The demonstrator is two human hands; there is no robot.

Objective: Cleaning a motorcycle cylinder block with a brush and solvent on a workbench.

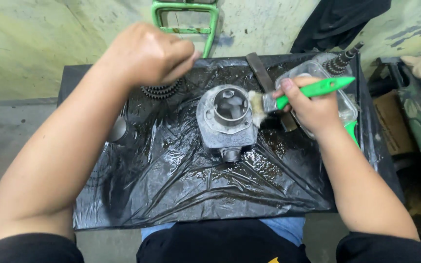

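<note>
Cylinder block, grey metal with a wide round bore facing up, sits near the middle of the surface, which is draped in wet, crinkled black plastic sheeting. Right hand is wrapped tight around the green handle of a paintbrush, thumb on top, and the pale bristles are pressed against the right side of the block's upper rim. Left hand hangs above the far left part of the surface, fingers curled in loosely toward the palm; whether anything is inside that curl cannot be told from here. Just below it, partly covered, a dark toothed gear lies on the plastic near the far edge. Under the right hand, a clear plastic tray rests at the far right corner, and a gear shaft pokes up at an angle beyond it. A flat dark metal strip lies between the block and the tray, running toward the far edge. Off the left edge, a dark round part shows beside the forearm. Past the far edge, a green metal frame stands against the stained wall.
</note>
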